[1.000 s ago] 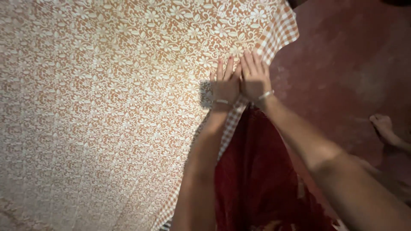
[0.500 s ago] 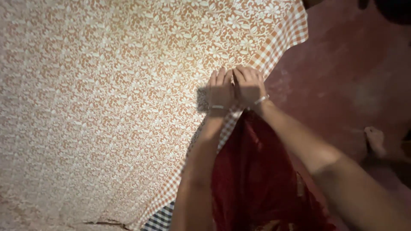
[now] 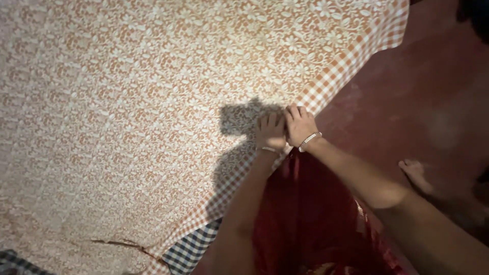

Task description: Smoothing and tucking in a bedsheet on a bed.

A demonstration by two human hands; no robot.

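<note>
A large orange cloth (image 3: 153,102) with a white floral pattern and a checked border lies spread over the floor. My left hand (image 3: 270,131) and my right hand (image 3: 300,125) sit side by side on its checked edge, each with a bracelet on the wrist. The fingers of both hands are curled down and pinch the cloth's border. They cast a dark shadow on the cloth just to their left.
A dark red garment (image 3: 305,214) hangs below my arms. A blue-and-white checked cloth (image 3: 191,249) pokes out under the orange cloth's near edge. The bare reddish floor (image 3: 407,91) lies to the right, with a bare foot (image 3: 415,175) on it.
My hands went from lying flat with fingers stretched to curled on the border, and have drawn back along the edge toward me. More of the blue checked cloth shows.
</note>
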